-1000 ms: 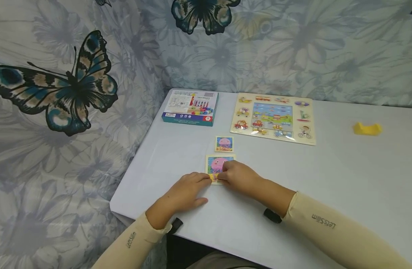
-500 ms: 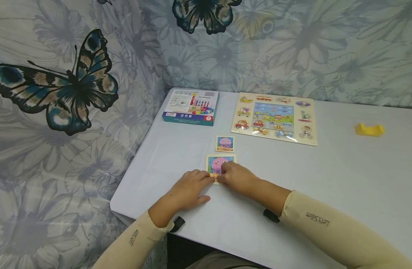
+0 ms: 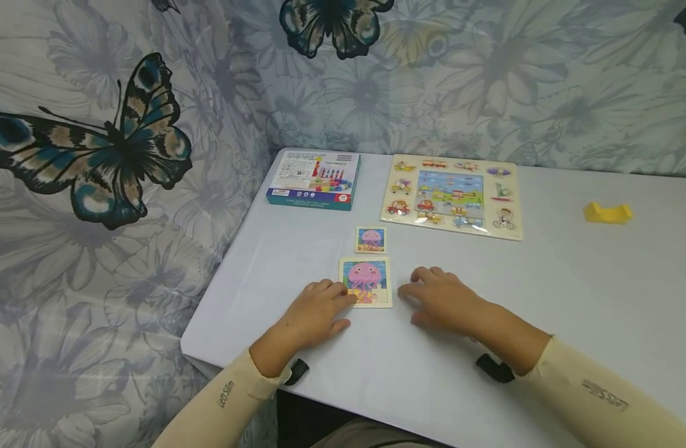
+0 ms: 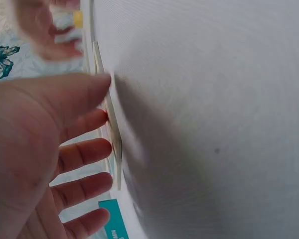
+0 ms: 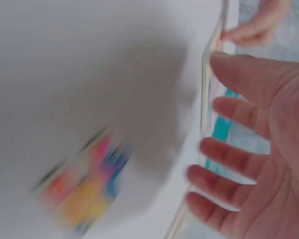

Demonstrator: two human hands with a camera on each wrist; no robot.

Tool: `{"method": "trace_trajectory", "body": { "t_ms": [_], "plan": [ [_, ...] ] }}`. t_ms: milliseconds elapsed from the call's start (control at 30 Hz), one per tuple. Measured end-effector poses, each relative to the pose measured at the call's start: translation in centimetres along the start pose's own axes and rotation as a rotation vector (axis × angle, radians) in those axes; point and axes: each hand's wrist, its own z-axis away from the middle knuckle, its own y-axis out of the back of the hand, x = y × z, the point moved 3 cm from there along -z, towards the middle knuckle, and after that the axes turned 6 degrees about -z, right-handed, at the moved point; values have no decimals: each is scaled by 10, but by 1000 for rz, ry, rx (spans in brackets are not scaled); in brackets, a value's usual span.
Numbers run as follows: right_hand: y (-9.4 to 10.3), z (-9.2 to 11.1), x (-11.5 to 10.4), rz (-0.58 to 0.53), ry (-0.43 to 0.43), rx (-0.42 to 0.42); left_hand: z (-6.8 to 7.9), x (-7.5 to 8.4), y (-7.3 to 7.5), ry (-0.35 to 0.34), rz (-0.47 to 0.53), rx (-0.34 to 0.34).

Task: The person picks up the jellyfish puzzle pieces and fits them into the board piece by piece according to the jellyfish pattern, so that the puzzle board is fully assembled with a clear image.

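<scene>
A square jellyfish puzzle (image 3: 364, 274) lies in its cream frame on the table, with a bare pale patch at its lower right. My left hand (image 3: 309, 314) rests at the frame's lower left, fingertips touching that corner. To the puzzle's right, my right hand (image 3: 446, 305) hovers low over the table, fingers loosely bent and holding nothing. In the right wrist view a blurred, many-coloured puzzle piece (image 5: 84, 184) lies on the table near this hand; in the head view the wrist mostly hides it. Just behind the puzzle lies a smaller jellyfish card (image 3: 371, 239).
At the back left stands a flat toy box (image 3: 312, 180). A larger vehicle puzzle board (image 3: 396, 193) lies at the back middle. Farther right sits a yellow block (image 3: 608, 213). The white table (image 3: 533, 286) meets patterned cloth walls at its back and left.
My right hand has come off the puzzle and moved right, uncovering the jellyfish picture and the bare patch. My left hand stays at the frame's lower left corner.
</scene>
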Motion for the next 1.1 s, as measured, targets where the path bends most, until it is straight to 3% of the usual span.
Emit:
{"method": "trace_trajectory", "body": {
  "t_ms": [100, 267, 433, 600, 767, 967, 1100],
  "plan": [
    [2, 31, 20, -43, -85, 1, -1, -2, 1, -7, -4, 28],
    [-3, 70, 43, -102, -135, 53, -3, -8, 4, -22, -27, 91],
    [-15, 88, 53, -140, -123, 160, -6, -11, 5, -32, -17, 133],
    [-19, 96, 51, -141, -77, 234, -9, -7, 4, -35, 2, 129],
    [-11, 80, 35, -115, -5, 284, -11, -3, 3, -39, -17, 81],
    [-5, 34, 7, -90, 276, 393, -13, 7, 4, -84, 15, 23],
    [-6, 0, -5, -60, 368, 383, -13, 7, 2, -91, 27, 11]
  ]
}}
